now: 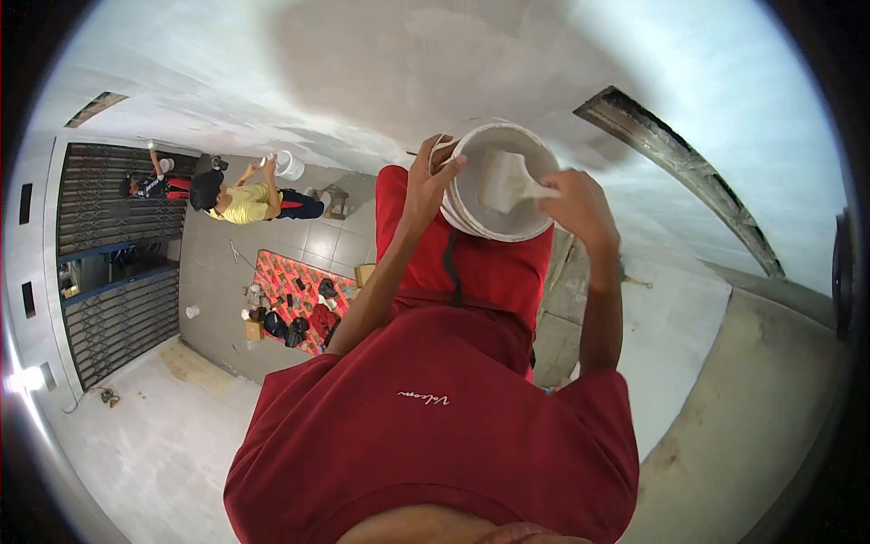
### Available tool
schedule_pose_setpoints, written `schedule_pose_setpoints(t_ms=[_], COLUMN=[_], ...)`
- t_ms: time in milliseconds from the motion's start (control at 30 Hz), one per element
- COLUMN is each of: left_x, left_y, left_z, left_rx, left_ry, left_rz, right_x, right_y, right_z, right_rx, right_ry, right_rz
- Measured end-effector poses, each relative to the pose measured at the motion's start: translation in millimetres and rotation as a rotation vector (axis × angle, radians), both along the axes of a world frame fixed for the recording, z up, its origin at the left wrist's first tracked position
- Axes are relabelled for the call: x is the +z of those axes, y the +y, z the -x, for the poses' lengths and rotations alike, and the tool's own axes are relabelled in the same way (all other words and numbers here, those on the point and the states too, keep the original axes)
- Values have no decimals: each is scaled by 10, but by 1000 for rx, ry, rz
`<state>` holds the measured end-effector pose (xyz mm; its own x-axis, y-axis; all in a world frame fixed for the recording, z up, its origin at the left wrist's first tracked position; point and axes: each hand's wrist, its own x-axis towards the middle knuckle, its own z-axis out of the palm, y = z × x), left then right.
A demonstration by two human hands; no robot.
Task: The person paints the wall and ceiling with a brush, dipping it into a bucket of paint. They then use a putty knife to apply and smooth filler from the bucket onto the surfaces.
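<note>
Head view: the bucket (536, 150) is gripped at its rim by the left hand (437, 181), apparently for steadiness; over its open mouth, the broad pale tool (504, 181) is held by its handle in the closed right hand (582, 208).

The bucket (541, 156) looks like smooth plastic, smeared with a matt, chalky film, and the broad tool (501, 184) dipped in it has a dull, coated face whose material cannot be told. The shirt (435, 363) and trousers (498, 275) are soft matt cloth. The wall (362, 63) is mostly smooth with a patchy matt finish, the floor tiles (322, 240) catch a slight gloss, and the lattice gate (113, 204) is dull metal.
</note>
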<state>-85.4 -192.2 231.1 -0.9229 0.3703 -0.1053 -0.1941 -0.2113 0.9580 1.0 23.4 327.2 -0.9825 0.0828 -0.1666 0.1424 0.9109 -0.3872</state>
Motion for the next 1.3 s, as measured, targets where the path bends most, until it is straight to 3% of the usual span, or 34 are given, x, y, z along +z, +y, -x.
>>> schedule_pose_setpoints(t_ms=[100,233,300,333,433,533,633,667,867,933,1100,1300], left_x=[-30,-61,-106,-256,-37,2,-103,-101,-156,-229,-168,-226], left_y=[16,-22,-39,-37,41,44,44,42,27,21,-12,-20], left_z=[-26,-37,-93,-74,-48,-25,47,54,48,57,14,22], left_rx=[13,22,47,57,27,21,11,12,15,10,-4,-15], left_ry=[-11,28,84,24,35,56,82,87,104,104,74,72], left_rz=[-30,34,182,116,-47,-49,-51,-41,-19,-29,-45,-48], right_x=[-76,92,-302,-322,310,795,1287,1648,2950,3300,3765,3941], right_y=[222,129,261,305,308,409,588,542,298,207,-4,-139], right_z=[-338,-726,-969,-1020,-870,-708,-351,-286,570,782,1258,1505], right_rx=[-64,-288,-310,-294,-360,-512,-218,-183,-50,1,-27,-142], right_ry=[85,-91,-59,22,43,231,770,806,1411,1538,1605,1610], right_rz=[338,550,649,720,731,742,808,793,121,-291,-440,-491])
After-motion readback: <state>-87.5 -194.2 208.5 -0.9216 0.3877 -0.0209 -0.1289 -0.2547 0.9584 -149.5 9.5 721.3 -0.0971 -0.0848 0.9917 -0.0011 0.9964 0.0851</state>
